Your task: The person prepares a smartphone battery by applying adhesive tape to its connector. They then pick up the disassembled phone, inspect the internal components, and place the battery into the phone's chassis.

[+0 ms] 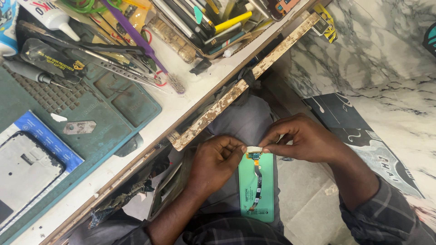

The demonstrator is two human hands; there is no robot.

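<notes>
Below the edge of the white workbench, over the person's lap, a green phone screen panel lies face down with a dark flex cable running along its back. The left hand and right hand meet at the panel's top end, fingertips pinched on a small pale strip there. A green repair mat and tweezers lie on the bench, well apart
</notes>
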